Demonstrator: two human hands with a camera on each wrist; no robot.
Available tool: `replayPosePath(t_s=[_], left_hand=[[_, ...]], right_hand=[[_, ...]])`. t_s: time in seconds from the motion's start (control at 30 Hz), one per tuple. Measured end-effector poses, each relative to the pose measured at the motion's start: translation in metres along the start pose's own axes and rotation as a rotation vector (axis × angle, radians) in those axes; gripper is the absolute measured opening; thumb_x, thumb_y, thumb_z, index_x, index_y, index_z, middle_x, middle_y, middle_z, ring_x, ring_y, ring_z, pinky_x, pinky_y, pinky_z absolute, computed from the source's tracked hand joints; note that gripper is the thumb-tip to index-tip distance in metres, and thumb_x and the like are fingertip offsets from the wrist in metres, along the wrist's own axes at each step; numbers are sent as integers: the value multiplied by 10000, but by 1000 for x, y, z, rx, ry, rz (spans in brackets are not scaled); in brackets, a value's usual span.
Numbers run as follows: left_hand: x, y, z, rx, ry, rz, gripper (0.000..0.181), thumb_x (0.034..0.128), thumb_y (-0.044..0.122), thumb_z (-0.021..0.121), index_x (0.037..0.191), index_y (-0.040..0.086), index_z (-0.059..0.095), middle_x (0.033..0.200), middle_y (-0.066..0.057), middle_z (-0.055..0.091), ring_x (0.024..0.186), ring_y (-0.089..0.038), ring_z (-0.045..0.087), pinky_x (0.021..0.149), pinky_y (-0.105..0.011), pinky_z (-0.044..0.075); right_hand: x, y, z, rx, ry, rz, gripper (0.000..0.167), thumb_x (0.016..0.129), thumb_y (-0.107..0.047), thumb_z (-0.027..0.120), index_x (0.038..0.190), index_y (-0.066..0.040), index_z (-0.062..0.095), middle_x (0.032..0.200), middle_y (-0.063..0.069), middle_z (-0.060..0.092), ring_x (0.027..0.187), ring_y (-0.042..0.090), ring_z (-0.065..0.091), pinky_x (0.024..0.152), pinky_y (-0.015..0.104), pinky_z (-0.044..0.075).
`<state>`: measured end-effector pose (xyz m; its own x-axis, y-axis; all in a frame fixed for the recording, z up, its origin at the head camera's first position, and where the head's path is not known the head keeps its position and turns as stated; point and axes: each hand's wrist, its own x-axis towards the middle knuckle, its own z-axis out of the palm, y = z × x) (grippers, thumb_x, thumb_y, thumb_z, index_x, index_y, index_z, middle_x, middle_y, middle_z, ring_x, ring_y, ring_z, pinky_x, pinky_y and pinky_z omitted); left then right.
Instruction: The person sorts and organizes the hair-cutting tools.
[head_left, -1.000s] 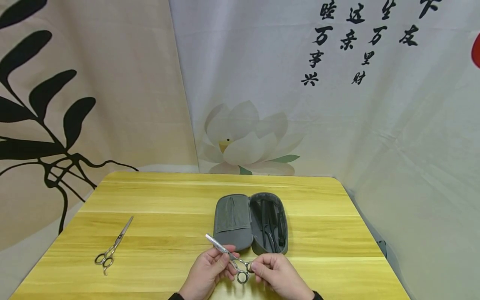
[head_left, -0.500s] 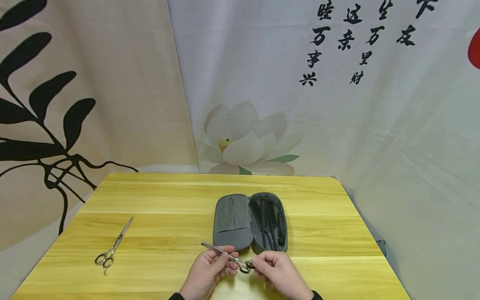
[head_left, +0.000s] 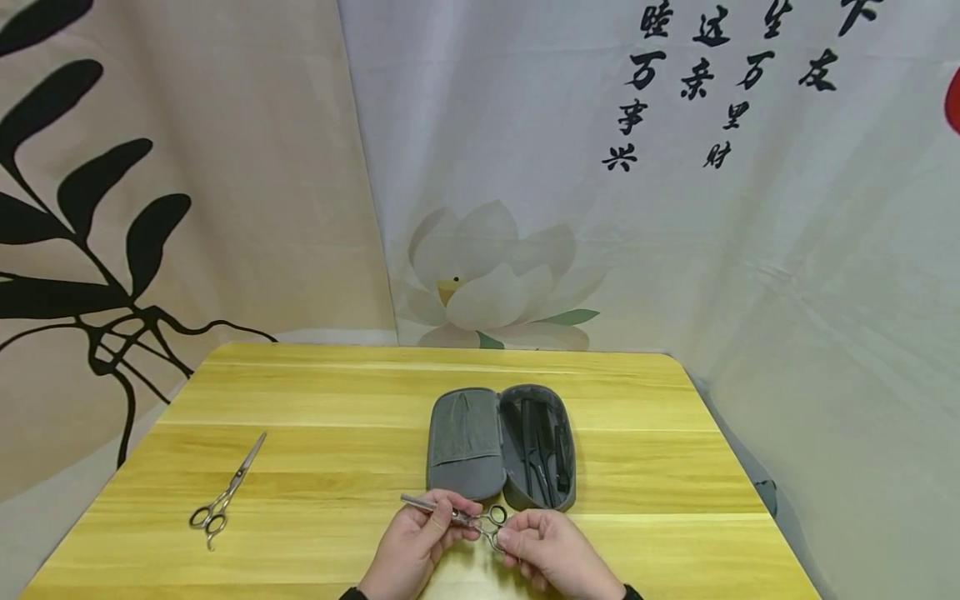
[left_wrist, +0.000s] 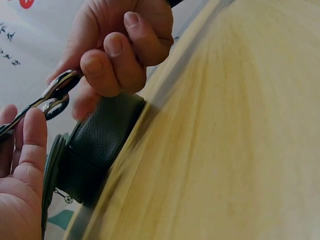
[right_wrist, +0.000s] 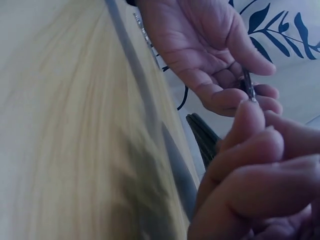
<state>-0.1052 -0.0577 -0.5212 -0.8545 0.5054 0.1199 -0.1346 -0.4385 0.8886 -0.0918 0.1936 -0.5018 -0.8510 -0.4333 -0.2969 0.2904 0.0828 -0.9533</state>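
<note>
Silver thinning scissors are held above the table in front of the case, blades toward the left and finger rings toward the right. My left hand pinches them around the blades between thumb and fingers. With thumb and fingertips my right hand pinches the lower, nearer ring. The other ring stands free beyond it. In the left wrist view the dark-lined rings show between the two hands. From the right wrist, the scissors are seen nearly edge-on, mostly hidden by fingers.
An open grey zip case lies just beyond the hands, with black tools in its right half. A second pair of scissors lies on the left of the wooden table. A printed curtain hangs behind.
The thinning scissors have turned over about their length and swung to lie nearly level. My right fingers held the upper ring before and now hold the lower one. The case has stayed put.
</note>
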Motion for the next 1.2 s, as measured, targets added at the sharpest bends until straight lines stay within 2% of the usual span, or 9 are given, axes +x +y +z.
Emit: replayPosePath(t_s=[0.13, 0.27, 0.6, 0.73, 0.83, 0.9, 0.97, 1.07, 1.2], left_hand=[[2, -1, -2, -39, -49, 31, 310, 1182, 185, 348, 1285, 36, 600, 1304, -5, 727, 1146, -99, 719, 1009, -295, 619], [3, -1, -4, -47, -64, 25, 327, 1187, 192, 329, 1343, 8, 550, 1326, 5, 731, 1152, -93, 715, 999, -278, 616], [4, 1, -3, 11, -44, -85, 531, 1179, 244, 386, 1471, -197, 347, 1356, -37, 726, 1149, -101, 726, 997, -251, 613], [4, 1, -2, 42, -27, -97, 574, 1171, 233, 424, 1494, -228, 314, 1337, 2, 739, 1128, -86, 725, 977, -247, 617], [3, 0, -2, 86, 18, -75, 571, 1173, 241, 415, 1488, -230, 347, 1296, 46, 751, 1101, -82, 720, 953, -259, 627], [3, 0, -3, 115, 83, -47, 576, 1183, 270, 362, 1456, -236, 393, 1241, 22, 748, 1083, -105, 713, 937, -283, 634], [3, 0, -3, 142, 183, -26, 608, 1186, 325, 307, 1406, -222, 456, 1205, -23, 719, 1069, -138, 692, 919, -298, 636], [4, 1, -4, 158, 399, -29, 624, 1179, 407, 295, 1309, -142, 562, 1141, -42, 656, 1008, -165, 643, 871, -300, 623], [8, 5, -7, 201, 670, -91, 521, 1160, 422, 427, 1277, -54, 603, 1126, -46, 613, 923, -169, 610, 808, -276, 592]], right_hand=[[-1, 1, -2, -9, -60, 3, 444, 1059, -307, 683, 1088, 136, 679, 796, -81, 702, 537, 28, 476, 492, 181, 413], [-1, 1, -3, -40, -80, -22, 426, 1040, -293, 714, 1104, 128, 709, 794, -80, 678, 540, 32, 478, 511, 181, 426], [-1, 1, -2, -16, -144, -42, 436, 1031, -250, 727, 1141, 170, 688, 808, -93, 695, 642, 15, 556, 602, 171, 488], [-1, 1, -2, 9, -144, -78, 424, 1049, -219, 699, 1162, 188, 670, 808, -114, 685, 660, 13, 531, 631, 178, 462], [-1, 3, -2, -4, -118, -133, 394, 1054, -186, 686, 1146, 196, 663, 806, -125, 678, 668, 10, 532, 634, 169, 460], [0, 3, -2, -27, -81, -165, 373, 1051, -171, 688, 1123, 194, 668, 808, -138, 689, 670, -3, 543, 631, 154, 467], [1, 4, -2, -43, -45, -189, 359, 1049, -165, 690, 1111, 188, 678, 826, -144, 714, 684, -17, 571, 634, 145, 486], [2, 5, -3, -51, -15, -229, 347, 1053, -148, 681, 1107, 195, 677, 878, -147, 752, 753, -24, 636, 688, 149, 536], [4, 6, -5, -46, -2, -285, 332, 1059, -125, 664, 1102, 204, 664, 927, -139, 774, 828, -7, 688, 743, 164, 572]])
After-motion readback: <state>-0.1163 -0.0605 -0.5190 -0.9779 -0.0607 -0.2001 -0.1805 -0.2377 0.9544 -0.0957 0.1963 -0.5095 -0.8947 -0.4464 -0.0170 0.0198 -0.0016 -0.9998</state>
